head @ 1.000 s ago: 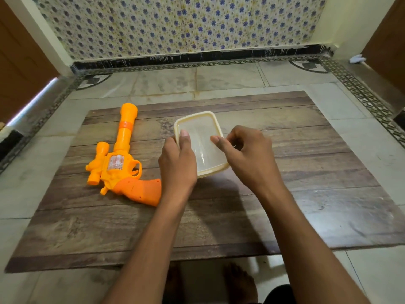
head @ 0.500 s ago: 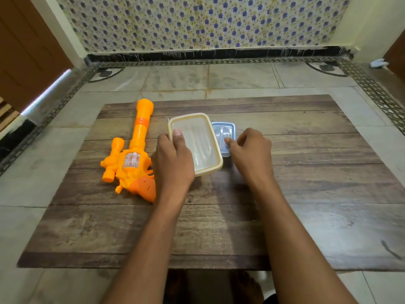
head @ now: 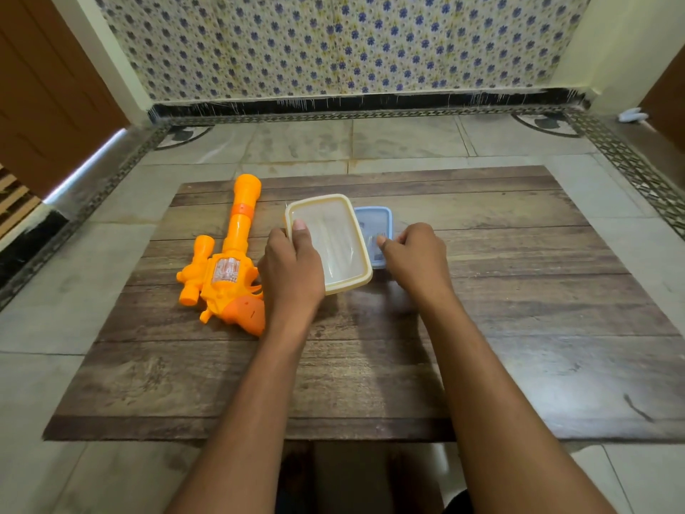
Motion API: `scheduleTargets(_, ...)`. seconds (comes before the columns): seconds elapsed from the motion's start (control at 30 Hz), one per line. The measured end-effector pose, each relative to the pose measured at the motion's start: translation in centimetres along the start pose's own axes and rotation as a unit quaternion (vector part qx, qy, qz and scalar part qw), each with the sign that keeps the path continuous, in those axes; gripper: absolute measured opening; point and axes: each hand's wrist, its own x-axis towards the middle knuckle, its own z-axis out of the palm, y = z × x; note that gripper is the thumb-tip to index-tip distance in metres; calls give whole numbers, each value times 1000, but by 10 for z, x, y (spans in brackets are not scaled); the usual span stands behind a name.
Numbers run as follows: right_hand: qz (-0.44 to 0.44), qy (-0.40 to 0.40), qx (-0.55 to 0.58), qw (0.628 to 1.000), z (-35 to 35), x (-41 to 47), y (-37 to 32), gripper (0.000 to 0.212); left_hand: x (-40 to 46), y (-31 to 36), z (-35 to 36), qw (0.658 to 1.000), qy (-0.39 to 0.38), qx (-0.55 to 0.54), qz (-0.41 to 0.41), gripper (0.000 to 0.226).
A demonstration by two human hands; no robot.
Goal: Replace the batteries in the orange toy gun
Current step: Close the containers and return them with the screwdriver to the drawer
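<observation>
The orange toy gun (head: pixel 226 261) lies on the wooden board (head: pixel 519 291), barrel pointing away from me, its grip partly behind my left wrist. My left hand (head: pixel 293 272) grips the left edge of a cream-rimmed clear lid (head: pixel 330 241), held tilted, thumb on top. Under and to the right of the lid a small blue container (head: pixel 376 220) shows, its contents blurred. My right hand (head: pixel 415 259) has curled fingers at the container's right side, thumb touching its near corner.
The board lies on a tiled floor (head: pixel 407 142) with a patterned border. A patterned wall runs along the back and a brown door (head: pixel 48 98) stands at the left. My feet show below the board's near edge.
My left hand has lifted the lid off and moved it left, uncovering the blue container. My right hand let go of the lid and went to the container's side.
</observation>
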Motion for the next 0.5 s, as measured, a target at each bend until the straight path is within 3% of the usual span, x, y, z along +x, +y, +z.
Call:
scheduleTargets(0.17,17,3,123,992,-22,-24,-5,22,-10,17,-13,999,-33,-5,-9,45)
scheduleTargets(0.33,64,0,304,951,-45,-44,-15,16,-16,28,-24,998,-51,22,10,44)
scheduleTargets(0.5,26,-6,334,942,-39,-14,-13,22,27,5,-9,998,-36,43,-19,42)
